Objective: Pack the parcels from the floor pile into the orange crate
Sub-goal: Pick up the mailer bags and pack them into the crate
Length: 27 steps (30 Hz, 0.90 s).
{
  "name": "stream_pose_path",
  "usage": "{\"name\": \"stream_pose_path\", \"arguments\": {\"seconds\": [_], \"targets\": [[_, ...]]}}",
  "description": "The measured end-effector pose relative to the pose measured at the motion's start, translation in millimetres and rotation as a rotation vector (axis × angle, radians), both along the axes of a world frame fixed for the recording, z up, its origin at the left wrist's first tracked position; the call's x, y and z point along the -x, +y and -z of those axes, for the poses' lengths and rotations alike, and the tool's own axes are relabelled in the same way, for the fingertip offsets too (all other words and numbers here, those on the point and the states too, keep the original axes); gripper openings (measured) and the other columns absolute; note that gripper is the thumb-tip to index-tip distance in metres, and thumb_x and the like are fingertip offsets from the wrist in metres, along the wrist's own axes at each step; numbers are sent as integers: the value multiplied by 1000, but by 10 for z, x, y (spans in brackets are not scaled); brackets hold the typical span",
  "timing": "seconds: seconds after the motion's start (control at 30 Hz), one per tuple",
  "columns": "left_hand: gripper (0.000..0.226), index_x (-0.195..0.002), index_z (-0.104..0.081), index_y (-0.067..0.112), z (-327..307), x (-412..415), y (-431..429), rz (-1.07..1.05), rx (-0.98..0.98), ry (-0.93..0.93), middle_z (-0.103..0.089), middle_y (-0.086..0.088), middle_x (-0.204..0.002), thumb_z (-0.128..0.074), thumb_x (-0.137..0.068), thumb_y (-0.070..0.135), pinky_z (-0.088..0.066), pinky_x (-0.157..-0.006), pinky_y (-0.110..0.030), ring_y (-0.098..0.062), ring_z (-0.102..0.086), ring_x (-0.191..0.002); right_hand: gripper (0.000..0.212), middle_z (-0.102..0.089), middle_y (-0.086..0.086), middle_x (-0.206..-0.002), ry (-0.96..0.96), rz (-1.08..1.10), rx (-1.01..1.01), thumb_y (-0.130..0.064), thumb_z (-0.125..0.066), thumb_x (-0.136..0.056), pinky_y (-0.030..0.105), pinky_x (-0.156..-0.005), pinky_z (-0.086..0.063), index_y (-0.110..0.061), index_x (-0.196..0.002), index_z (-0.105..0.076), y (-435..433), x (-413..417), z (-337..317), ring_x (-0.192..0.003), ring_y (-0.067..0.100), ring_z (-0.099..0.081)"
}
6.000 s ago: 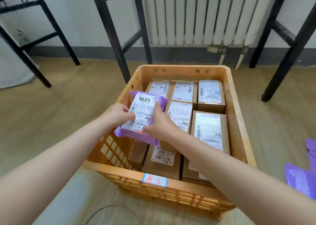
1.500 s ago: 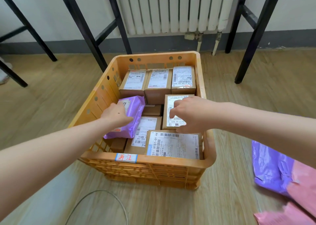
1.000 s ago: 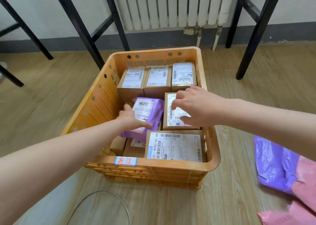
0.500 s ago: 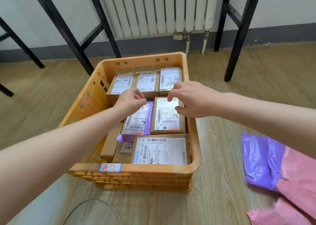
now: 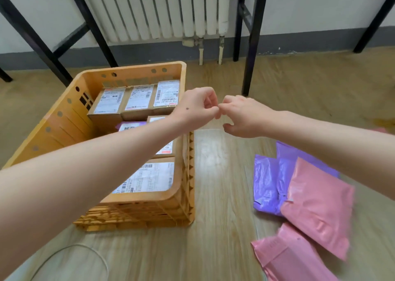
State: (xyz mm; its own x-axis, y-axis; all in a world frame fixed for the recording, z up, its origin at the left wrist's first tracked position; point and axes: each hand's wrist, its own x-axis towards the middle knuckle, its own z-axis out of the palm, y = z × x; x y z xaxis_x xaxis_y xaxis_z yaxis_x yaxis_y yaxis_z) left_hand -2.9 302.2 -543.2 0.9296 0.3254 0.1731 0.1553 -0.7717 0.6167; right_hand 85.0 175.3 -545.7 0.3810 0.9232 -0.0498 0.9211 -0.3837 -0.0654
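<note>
The orange crate (image 5: 64,120) stands on the floor at the left, filled with several labelled cardboard boxes (image 5: 109,102). A purple parcel (image 5: 130,126) lies among them, mostly hidden by my left forearm. My left hand (image 5: 196,107) hovers above the crate's right rim, fingers loosely curled and holding nothing. My right hand (image 5: 243,118) is just right of it over bare floor, fingers curled and empty. The two hands nearly touch at the fingertips. The floor pile lies at the lower right: purple parcels (image 5: 267,184) under pink parcels (image 5: 316,203).
A white radiator (image 5: 158,9) hangs on the back wall. Black metal table legs (image 5: 250,45) stand behind the crate and to the right. A thin grey cable (image 5: 85,250) curves on the wooden floor in front of the crate.
Both hands have left the crate and moved right, past its right rim. The purple parcel stays inside between the boxes. The view has swung right, showing more of the floor pile.
</note>
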Motion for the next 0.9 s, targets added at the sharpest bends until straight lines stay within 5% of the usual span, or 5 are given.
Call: {"name": "stream_pose_path", "arguments": {"seconds": [0.2,0.33,0.6,0.8,0.9], "targets": [[0,-81,-59,18,288,-341,-635,18,-38,132,-57,6,-75,-59,-81,19,-50,-61,-30,-13,-57,-72,28,-45,0,-102,166,165,94,-25,-59,-84,34,-82,-44,-19,-111,-55,-465,-335,447,-109,25,-52],[5,-73,-56,21,592,-496,-1104,-29,50,284,-60,1,-75,-59,-77,22,-51,-68,-34,-24,-62,-80,38,-53,6,-115,211,245,232,-21,-60,-83,34,-84,-45,-19,-121,-56,-962,-458,773,-113,26,-52],[17,-93,-64,8,1381,-683,-1645,216,35,552,-69,-13,-101,-52,-82,8,-41,-70,-23,-25,-61,-95,46,-51,10,-125,213,386,360,-20,-60,-84,33,-93,-45,-19,-130,-52,-1863,-857,1237,-115,29,-52],[37,-126,-55,6,1649,-830,-1612,137,154,670,-60,-11,-127,-55,-90,15,-43,-87,-23,-25,-57,-116,54,-50,11,-121,337,507,357,-28,-66,-82,33,-95,-43,-17,-131,-47,-2240,-915,1329,-114,27,-52],[15,-103,-61,9,1809,-816,-1662,80,329,733,-66,-19,-106,-58,-89,14,-54,-89,-36,-30,-67,-92,69,-44,11,-125,411,558,373,-35,-73,-76,37,-97,-43,-17,-134,-41,-2306,-869,1476,-117,30,-48]]}}
